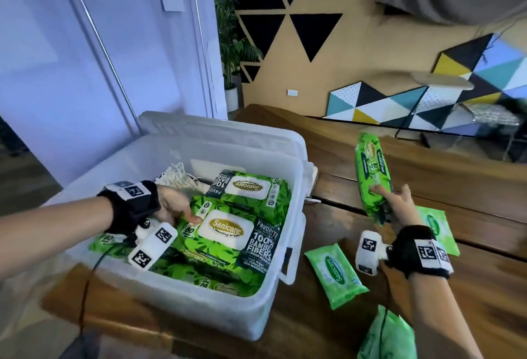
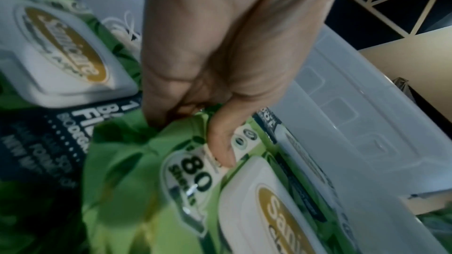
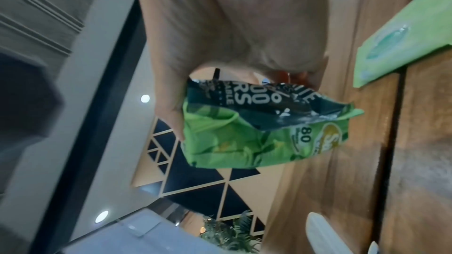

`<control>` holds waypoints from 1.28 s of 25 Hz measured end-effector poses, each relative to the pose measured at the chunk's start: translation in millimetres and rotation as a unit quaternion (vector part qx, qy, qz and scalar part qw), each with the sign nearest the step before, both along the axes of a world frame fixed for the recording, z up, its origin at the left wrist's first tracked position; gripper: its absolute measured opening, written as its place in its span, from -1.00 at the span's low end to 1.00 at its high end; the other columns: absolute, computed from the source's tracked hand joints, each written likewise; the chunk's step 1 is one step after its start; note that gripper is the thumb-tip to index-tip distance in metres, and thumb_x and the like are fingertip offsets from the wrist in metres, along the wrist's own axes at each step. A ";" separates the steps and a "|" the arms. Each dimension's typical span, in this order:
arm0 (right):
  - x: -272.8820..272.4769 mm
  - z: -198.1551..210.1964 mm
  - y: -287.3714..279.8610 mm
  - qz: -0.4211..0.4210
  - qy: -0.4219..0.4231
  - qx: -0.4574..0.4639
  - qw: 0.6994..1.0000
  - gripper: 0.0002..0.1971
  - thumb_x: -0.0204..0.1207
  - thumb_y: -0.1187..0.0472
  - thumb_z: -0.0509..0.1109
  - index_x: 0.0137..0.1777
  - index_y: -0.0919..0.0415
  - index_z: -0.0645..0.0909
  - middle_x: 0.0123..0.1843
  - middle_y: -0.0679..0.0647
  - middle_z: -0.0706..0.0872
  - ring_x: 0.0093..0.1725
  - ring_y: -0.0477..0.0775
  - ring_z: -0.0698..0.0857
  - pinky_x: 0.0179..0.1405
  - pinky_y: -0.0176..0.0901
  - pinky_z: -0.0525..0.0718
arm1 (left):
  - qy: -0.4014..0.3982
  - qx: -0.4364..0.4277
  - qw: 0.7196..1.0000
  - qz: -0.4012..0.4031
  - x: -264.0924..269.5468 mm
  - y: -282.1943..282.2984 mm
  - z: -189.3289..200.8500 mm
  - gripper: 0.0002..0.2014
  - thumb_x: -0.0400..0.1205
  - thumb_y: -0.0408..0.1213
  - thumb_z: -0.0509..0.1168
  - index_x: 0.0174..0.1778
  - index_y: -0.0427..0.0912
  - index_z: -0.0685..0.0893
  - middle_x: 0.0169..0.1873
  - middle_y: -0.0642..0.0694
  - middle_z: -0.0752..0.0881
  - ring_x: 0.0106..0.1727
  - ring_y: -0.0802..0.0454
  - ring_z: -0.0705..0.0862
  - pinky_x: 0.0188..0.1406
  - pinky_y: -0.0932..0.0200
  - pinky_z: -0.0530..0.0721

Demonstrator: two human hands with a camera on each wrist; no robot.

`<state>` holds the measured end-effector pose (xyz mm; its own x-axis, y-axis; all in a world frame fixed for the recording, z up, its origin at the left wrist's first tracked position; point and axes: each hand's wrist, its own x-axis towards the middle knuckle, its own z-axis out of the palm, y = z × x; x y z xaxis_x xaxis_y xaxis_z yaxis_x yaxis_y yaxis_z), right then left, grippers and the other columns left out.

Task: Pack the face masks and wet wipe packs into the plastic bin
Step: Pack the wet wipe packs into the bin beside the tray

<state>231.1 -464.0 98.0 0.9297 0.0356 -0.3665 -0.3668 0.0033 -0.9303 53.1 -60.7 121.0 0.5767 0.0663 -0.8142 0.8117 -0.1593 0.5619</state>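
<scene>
The clear plastic bin [image 1: 199, 310] stands on the wooden table and holds several green wet wipe packs. White face masks [image 1: 178, 174] lie at its back left, their ear loops showing. My left hand [image 1: 189, 216] reaches into the bin and pinches the left edge of the top wipe pack [image 1: 225, 233], thumb on top. In the left wrist view the thumb of that hand [image 2: 203, 115] presses the pack's [image 2: 244, 200] "80 sheets" label. My right hand [image 1: 392, 196] grips another wipe pack [image 1: 370, 170] by its lower end, upright above the table right of the bin; the right wrist view shows this hand [image 3: 234, 84] and pack [image 3: 244, 138].
Three small light-green wipe packs lie on the table: one [image 1: 336, 270] just right of the bin, one [image 1: 436, 227] under my right wrist, one [image 1: 385, 336] at the near edge. The bin's lid [image 1: 216, 127] sits behind it. A pale wall stands to the left.
</scene>
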 end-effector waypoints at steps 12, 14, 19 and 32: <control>-170.0 135.3 58.3 0.260 -0.336 -0.186 0.886 0.18 0.08 -0.12 0.66 0.58 -0.38 -0.08 0.52 -0.26 0.38 0.46 -0.35 0.40 0.49 -0.40 0.27 | -0.076 -0.023 0.983 -0.165 -6.8 31.8 68.7 -0.01 -0.35 0.09 0.73 -0.01 -0.34 0.71 -0.20 -0.20 0.79 -0.19 -0.06 0.78 -0.03 0.06 0.73; -177.7 141.2 82.0 0.324 -0.349 -0.239 0.846 0.16 0.04 -0.32 0.59 0.54 -0.45 -0.11 0.51 -0.57 0.20 0.54 -0.38 0.22 0.61 -0.21 0.06 | -0.113 -0.025 0.981 -0.154 -0.1 41.9 95.9 0.29 -0.30 0.38 0.58 0.28 -0.34 0.45 0.22 -0.34 0.63 0.21 -0.21 0.68 0.16 0.02 0.67; -182.7 149.9 136.2 0.388 -0.337 -0.317 0.797 0.18 0.15 -0.07 0.66 0.54 -0.26 -0.19 0.66 -0.16 0.07 0.64 -0.16 0.03 0.65 0.03 -0.20 | -0.161 -0.180 0.954 -0.176 -9.0 22.5 134.9 -0.16 0.22 0.16 0.58 0.31 -0.32 0.62 0.31 -0.36 0.63 0.33 -0.34 0.60 0.40 -0.30 0.49; -177.0 176.1 208.0 0.428 -0.275 -0.544 0.667 0.27 0.13 -0.07 0.66 0.63 0.20 -0.18 0.45 0.09 0.29 0.42 0.10 0.31 0.48 0.02 0.34 | -0.306 -0.286 0.872 -0.254 8.3 59.0 98.4 -0.17 0.18 0.07 0.63 0.32 -0.22 0.55 0.17 -0.22 0.72 0.05 -0.04 0.78 -0.11 0.12 0.76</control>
<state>54.0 -255.9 274.2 0.7433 0.6318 -0.2199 0.5978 -0.7748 -0.2056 61.4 -1.7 219.4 0.7514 -0.6404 -0.1591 0.2379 0.0380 0.9705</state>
